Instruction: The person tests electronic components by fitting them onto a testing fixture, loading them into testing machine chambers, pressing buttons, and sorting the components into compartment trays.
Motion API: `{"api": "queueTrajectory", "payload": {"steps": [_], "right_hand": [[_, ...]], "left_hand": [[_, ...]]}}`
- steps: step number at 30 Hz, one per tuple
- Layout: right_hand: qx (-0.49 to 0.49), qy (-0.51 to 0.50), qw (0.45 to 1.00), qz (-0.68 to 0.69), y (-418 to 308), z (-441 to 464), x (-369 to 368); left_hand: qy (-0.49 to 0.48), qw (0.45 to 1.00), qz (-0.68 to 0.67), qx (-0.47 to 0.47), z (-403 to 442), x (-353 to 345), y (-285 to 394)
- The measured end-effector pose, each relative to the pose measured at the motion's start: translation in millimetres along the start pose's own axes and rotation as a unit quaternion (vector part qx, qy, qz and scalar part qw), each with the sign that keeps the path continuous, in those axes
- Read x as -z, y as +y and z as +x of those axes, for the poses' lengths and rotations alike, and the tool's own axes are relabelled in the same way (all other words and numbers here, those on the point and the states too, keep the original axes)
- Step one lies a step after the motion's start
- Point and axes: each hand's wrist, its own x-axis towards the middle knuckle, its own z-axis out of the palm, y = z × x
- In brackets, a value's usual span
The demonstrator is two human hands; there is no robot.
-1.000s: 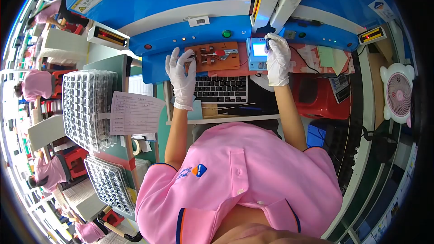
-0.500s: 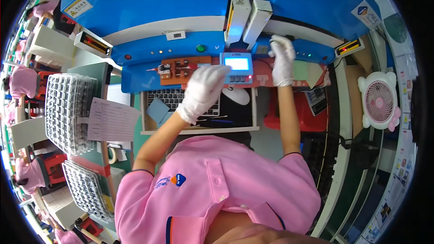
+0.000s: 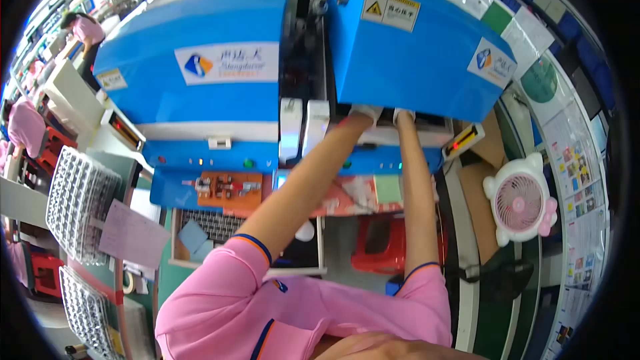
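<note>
Both arms reach under the right blue machine cover (image 3: 420, 53). Of my left hand (image 3: 365, 115) only the gloved wrist part shows at the cover's lower edge; its fingers are hidden. Close beside it on the right, my right hand (image 3: 404, 115) shows a strip of white glove, its fingers also out of sight under the cover. What either hand touches cannot be seen. The orange fixture (image 3: 230, 190) with metal clamps lies on the blue ledge at the left, away from both hands. My left forearm partly covers the small screen device (image 3: 281, 179).
Left of my body are stacked clear trays (image 3: 83, 203) and a paper form (image 3: 133, 233). A keyboard (image 3: 213, 223) and white mouse (image 3: 305, 231) lie in the drawer. A white fan (image 3: 520, 203) and red stool (image 3: 379, 247) are at the right. Co-workers sit far left.
The view has shifted toward the right machine. My left hand has moved from above the keyboard, and my right from beside the screen device, both up under the right cover.
</note>
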Motion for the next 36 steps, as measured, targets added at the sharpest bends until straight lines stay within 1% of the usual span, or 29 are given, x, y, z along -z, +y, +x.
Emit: {"api": "queueTrajectory", "payload": {"steps": [2,3,4,5,6,7,8,9,10,11,13,14,15,16,17,18,20,21,22,23,24,25,27,28,29,31,33,35,36], "right_hand": [[-0.073,-0.012,0.997,0.004,-2.5,30.3,4.6],[-0.173,-0.037,0.983,0.046,-12.1,46.3,12.5],[-0.308,-0.066,0.942,0.115,-18.3,62.9,20.1],[-0.418,-0.1,0.889,0.158,-21.1,69.7,24.0],[-0.216,-0.081,0.97,-0.082,7.5,67.5,19.4],[0.01,-0.049,0.948,-0.315,37.0,66.4,15.2],[0.232,-0.01,0.824,-0.516,54.3,65.8,12.4],[0.227,-0.01,0.825,-0.517,53.6,63.7,8.4],[0.14,-0.016,0.91,-0.389,41.3,60.4,3.2],[0.048,-0.02,0.967,-0.251,27.0,57.6,-0.5],[-0.049,-0.018,0.993,-0.108,21.2,63.0,-0.9],[-0.013,-0.032,0.957,-0.289,18.0,66.9,-1.7],[0.025,-0.046,0.887,-0.459,16.2,72.7,-1.8],[0.063,-0.06,0.786,-0.612,16.2,80.9,-2.5],[0.064,-0.061,0.787,-0.611,15.4,88.0,-5.6],[0.078,-0.071,0.807,-0.581,24.9,99.3,-5.0],[0.106,-0.093,0.844,-0.517,45.1,113.5,-1.0],[0.108,-0.096,0.844,-0.517,50.4,112.9,1.3],[0.131,-0.135,0.839,-0.511,55.2,107.1,4.1],[0.156,-0.173,0.832,-0.503,58.1,101.3,5.0],[0.185,-0.209,0.823,-0.494,57.4,101.6,3.4],[0.196,-0.209,0.823,-0.491,53.7,103.4,1.5],[0.235,-0.208,0.834,-0.453,52.7,97.2,4.8],[0.251,-0.21,0.84,-0.434,54.2,94.4,5.2],[0.249,-0.217,0.839,-0.432,57.6,92.8,5.5],[0.19,-0.199,0.885,-0.377,64.3,94.9,2.0],[0.126,-0.23,0.918,-0.299,67.7,96.1,0.7],[0.1,-0.242,0.921,-0.289,36.1,69.2,-7.9],[0.115,-0.243,0.917,-0.294,42.6,71.5,-7.5]], "left_hand": [[0.052,0.994,-0.065,0.065,12.9,-14.0,-7.6],[0.063,0.995,-0.053,0.052,21.5,-11.4,-3.6],[0.02,0.989,-0.085,0.117,25.8,-9.2,3.3],[-0.001,0.984,-0.098,0.151,34.2,-15.4,1.3],[-0.023,0.976,-0.11,0.184,42.5,-20.6,0.0],[0.005,0.986,-0.066,0.153,51.1,-35.9,-6.7],[0.029,0.992,-0.026,0.122,56.0,-52.8,-13.3],[0.051,0.994,0.014,0.092,56.5,-64.2,-18.9],[0.046,0.994,0.015,0.095,57.7,-66.3,-21.5],[0.014,0.994,0.006,0.112,61.0,-62.7,-20.8],[-0.048,0.988,-0.012,0.147,69.2,-53.1,-15.0],[-0.052,0.988,-0.012,0.148,71.7,-50.1,-10.1],[-0.04,0.976,-0.075,0.198,74.5,-46.3,-4.4],[-0.026,0.959,-0.136,0.246,78.4,-42.6,-0.6],[-0.01,0.936,-0.195,0.293,81.6,-35.8,2.2],[-0.01,0.936,-0.193,0.294,83.0,-34.5,-1.0],[0.02,0.937,-0.228,0.265,83.6,-36.4,-9.0],[0.076,0.922,-0.288,0.249,76.8,-16.6,7.8],[0.13,0.902,-0.345,0.226,70.0,3.7,24.9],[0.22,0.851,-0.436,0.193,43.3,42.5,62.3],[0.227,0.849,-0.449,0.162,25.0,44.8,61.7],[0.234,0.846,-0.462,0.13,8.0,45.0,60.4],[0.153,0.877,-0.45,0.077,-45.3,64.3,67.5],[0.095,0.934,-0.343,-0.007,-72.3,75.8,65.8],[0.034,0.969,-0.227,-0.086,-100.6,87.0,63.8],[-0.133,0.957,-0.228,-0.117,-155.5,96.2,50.3],[-0.282,0.928,-0.185,-0.161,-203.9,96.3,39.6],[-0.294,0.921,-0.247,-0.07,-239.6,110.7,41.0],[-0.275,0.928,-0.243,-0.06,-243.1,116.2,39.2]]}}
